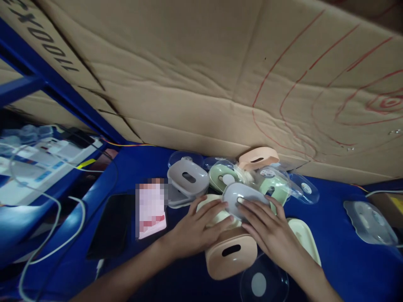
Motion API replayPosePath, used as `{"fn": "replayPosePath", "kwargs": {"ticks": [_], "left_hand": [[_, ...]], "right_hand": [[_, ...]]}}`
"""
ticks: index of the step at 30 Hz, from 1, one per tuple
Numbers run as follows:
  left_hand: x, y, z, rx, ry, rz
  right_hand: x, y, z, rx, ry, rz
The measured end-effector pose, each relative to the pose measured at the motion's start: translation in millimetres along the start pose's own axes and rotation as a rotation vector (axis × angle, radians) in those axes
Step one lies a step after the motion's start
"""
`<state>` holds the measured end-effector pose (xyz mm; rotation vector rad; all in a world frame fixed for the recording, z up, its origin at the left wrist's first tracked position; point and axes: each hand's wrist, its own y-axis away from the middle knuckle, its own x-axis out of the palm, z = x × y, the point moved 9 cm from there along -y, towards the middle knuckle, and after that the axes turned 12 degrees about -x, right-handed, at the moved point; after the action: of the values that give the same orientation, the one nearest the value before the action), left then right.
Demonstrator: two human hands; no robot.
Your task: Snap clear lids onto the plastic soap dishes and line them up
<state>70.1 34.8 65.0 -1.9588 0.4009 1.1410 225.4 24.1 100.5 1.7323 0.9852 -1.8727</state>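
My right hand grips a grey oval plastic dish, its fingers lying over the near face and one reaching round the far right edge. A cream oval dish lies partly beneath the grey one, with my left hand curved over it. My left fingertips come close to the grey dish's left edge; whether they touch it I cannot tell. Just below both hands sits a peach dish with a dark oval slot. Beside my right wrist lies another cream piece, partly covered by the arm.
Behind the hands are grey dishes, a green dish, a peach dish and clear round pads. A phone and a black device lie left. Cardboard walls the back; a clear pad lies right.
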Motion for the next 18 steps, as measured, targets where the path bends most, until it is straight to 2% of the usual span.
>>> {"fn": "replayPosePath", "kwargs": {"ticks": [4,11,13,18], "left_hand": [[3.8,2.4,-4.5,0.036,-0.032,0.023],[-2.8,2.9,-4.6,0.051,0.030,0.003],[-1.5,2.6,-3.0,0.038,0.032,0.007],[6.8,3.2,-0.7,0.012,0.016,0.039]], "right_hand": [[-2.5,-0.2,-2.1,0.002,-0.012,-0.011],[-25.6,-5.7,-13.8,0.061,-0.096,-0.234],[-21.7,-8.2,-13.0,0.035,-0.099,-0.221],[4.8,-16.1,-9.9,0.005,-0.042,-0.072]]}}
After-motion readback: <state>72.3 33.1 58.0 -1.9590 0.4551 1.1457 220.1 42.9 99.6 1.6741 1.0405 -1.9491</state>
